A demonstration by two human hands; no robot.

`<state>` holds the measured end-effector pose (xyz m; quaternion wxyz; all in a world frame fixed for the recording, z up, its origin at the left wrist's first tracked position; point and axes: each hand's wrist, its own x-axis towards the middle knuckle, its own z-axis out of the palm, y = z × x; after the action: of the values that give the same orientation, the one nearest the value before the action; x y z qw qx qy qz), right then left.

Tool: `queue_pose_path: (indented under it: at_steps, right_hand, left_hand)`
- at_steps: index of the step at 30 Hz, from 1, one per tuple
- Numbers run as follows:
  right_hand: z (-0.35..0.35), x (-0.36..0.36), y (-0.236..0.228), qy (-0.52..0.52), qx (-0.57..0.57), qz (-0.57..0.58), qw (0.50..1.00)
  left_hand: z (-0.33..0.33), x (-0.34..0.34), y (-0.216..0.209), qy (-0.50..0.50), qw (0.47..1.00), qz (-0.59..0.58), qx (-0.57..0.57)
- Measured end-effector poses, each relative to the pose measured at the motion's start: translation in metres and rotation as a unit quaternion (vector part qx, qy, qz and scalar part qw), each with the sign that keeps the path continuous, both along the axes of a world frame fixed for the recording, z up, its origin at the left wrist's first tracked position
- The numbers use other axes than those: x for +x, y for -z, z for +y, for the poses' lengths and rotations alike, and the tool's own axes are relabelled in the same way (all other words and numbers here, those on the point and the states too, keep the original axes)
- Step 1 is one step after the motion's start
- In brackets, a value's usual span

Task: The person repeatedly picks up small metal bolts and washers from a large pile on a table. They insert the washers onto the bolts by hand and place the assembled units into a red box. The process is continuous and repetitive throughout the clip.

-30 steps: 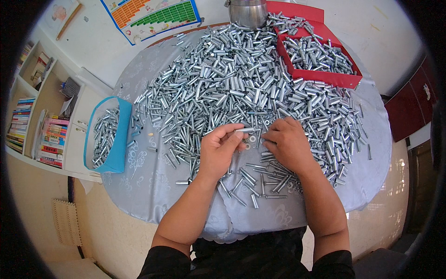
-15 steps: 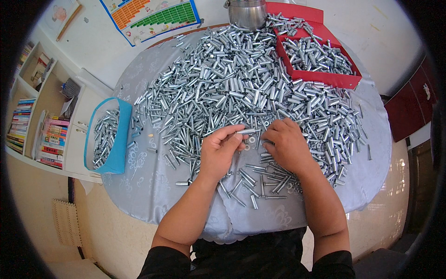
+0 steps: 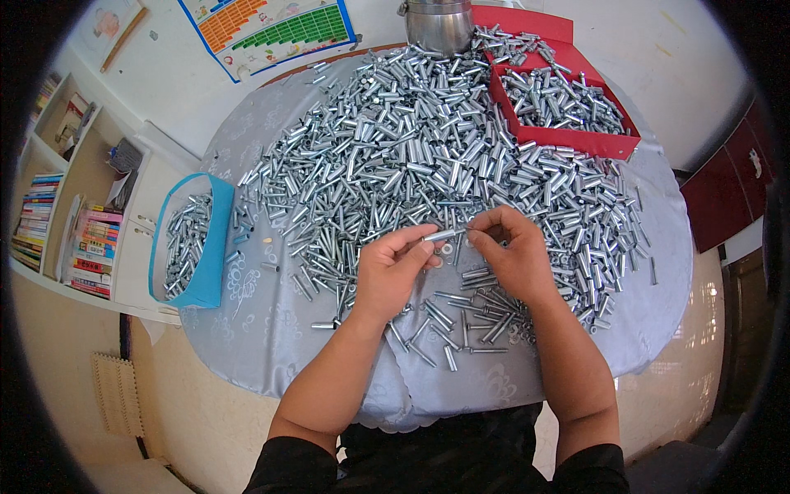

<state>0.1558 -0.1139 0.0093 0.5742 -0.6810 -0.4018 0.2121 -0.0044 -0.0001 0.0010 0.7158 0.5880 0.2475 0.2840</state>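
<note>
Between the thumb and fingers of my left hand [image 3: 390, 270] lies a silver sleeve anchor bolt [image 3: 445, 235], held level with its end pointing right. My right hand [image 3: 517, 257] has its thumb and forefinger pinched together at the bolt's right end. Whatever small part sits in that pinch is too small to make out. Below the fingertips a few flat washers [image 3: 446, 249] lie on the cloth. Loose bolts [image 3: 440, 314] are scattered nearer to me, between my forearms. Just beyond both hands rises the big pile of metal sleeves and bolts [image 3: 411, 152].
A blue fabric bin [image 3: 216, 247] with metal parts stands at the left table edge. At the back right is a red box [image 3: 576, 143] full of fasteners, beside a steel pot [image 3: 439, 29]. The round table wears a silver-grey cloth [image 3: 271, 354]. A bookshelf [image 3: 123, 189] stands left.
My right hand has lifted from the parts beside the washers and turned, bringing thumb and forefinger to the bolt's right end. The left hand has barely moved.
</note>
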Motion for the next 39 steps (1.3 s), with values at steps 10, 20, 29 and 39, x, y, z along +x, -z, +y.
queue_pose_path:
  at_steps: [10,20,29,39]
  right_hand:
    - [0.000,0.000,0.003,-0.061,0.018,0.115,0.991]
    - [-0.003,0.000,-0.006,-0.037,-0.017,0.054,0.998]
    - [-0.011,0.019,-0.005,-0.114,-0.042,-0.375,0.919]
    - [-0.016,0.020,-0.008,-0.158,-0.085,-0.379,0.908]
  left_hand:
    - [-0.001,-0.001,0.000,0.012,1.000,0.007,0.002]
    - [0.002,-0.001,0.001,0.030,0.999,-0.018,-0.033]
    - [0.002,-0.002,-0.001,0.021,0.999,-0.026,-0.036]
    - [0.001,-0.001,-0.001,0.017,0.999,-0.025,-0.043]
